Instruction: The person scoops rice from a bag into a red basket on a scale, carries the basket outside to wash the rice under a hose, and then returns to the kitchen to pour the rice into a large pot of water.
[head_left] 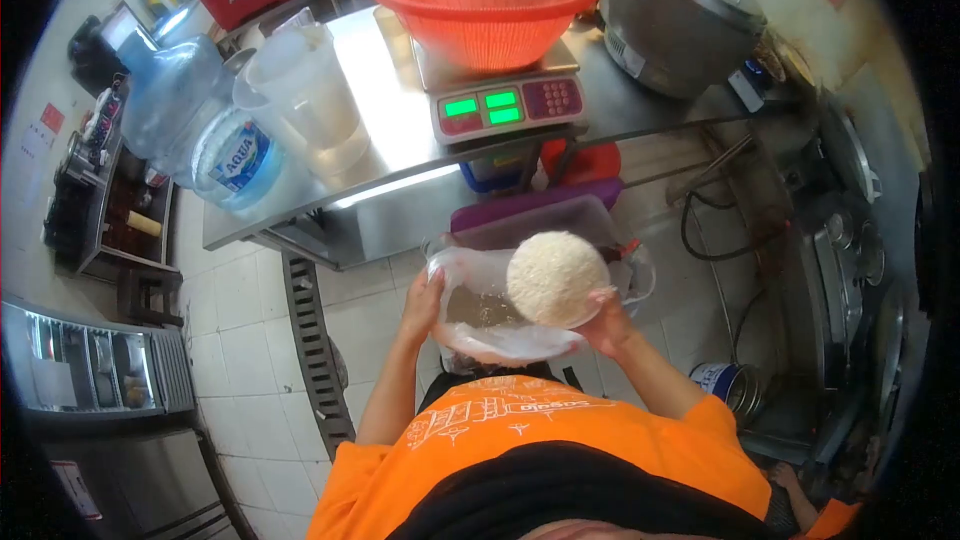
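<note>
White grain heaps the round scoop (557, 278) our right hand (606, 326) grips; our left (426, 302) pinches the translucent plastic bag (470, 280).

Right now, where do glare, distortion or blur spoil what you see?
Head view: glare whitens the table left of the scale; the green displays glow but their digits are unreadable. Also head view: lens distortion bows the room near the edges, the corners are black, and the white heap looks fairly sharp.
</note>
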Demonstrator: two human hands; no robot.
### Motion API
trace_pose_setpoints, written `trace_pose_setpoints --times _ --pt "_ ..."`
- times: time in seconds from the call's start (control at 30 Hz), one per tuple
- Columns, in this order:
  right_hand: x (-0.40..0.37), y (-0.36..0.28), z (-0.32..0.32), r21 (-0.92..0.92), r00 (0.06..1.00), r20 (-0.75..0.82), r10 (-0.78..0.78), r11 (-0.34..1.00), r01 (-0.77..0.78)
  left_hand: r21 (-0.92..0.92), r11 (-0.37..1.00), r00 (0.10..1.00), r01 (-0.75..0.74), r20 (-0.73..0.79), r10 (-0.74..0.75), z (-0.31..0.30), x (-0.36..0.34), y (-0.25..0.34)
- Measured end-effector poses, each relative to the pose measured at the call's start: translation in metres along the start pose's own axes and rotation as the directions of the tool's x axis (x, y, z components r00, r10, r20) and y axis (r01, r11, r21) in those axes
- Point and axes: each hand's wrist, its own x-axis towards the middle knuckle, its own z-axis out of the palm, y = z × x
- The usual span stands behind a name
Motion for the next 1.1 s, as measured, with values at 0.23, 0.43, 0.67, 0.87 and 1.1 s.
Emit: trace_pose_setpoints --times 0.23,0.43,0.67,0.87,1.1 --pt "0.000 -0.106 0.076 -0.009 0.941 -0.209 -0.267 0.962 0.271 0.077 0.997 0.999 0.026 -0.047 -0.022 -0.018 -0.009 -0.029" --pt "0.063 -0.225 0.110 -0.132 0.770 -0.274 -0.576 0.816 0.564 -0.010 1.000 0.997 0.013 -0.070 -0.013 -0.023 -0.020 -0.031" --pt "0.175 -0.338 0.147 -0.762 0.273 -0.277 -0.921 0.384 0.521 0.004 0.997 0.991 0.079 -0.112 -0.079 -0.023 -0.023 -0.037" --pt "0.234 -0.347 0.170 -0.931 -0.092 0.344 -0.934 -0.327 -0.165 0.028 0.990 0.979 0.137 -0.156 -0.131 -0.020 -0.021 -0.041" --pt "0.226 -0.335 0.203 -0.630 -0.074 0.771 -0.632 -0.740 -0.235 -0.007 0.995 0.983 0.099 -0.157 -0.099 -0.016 -0.024 -0.038"
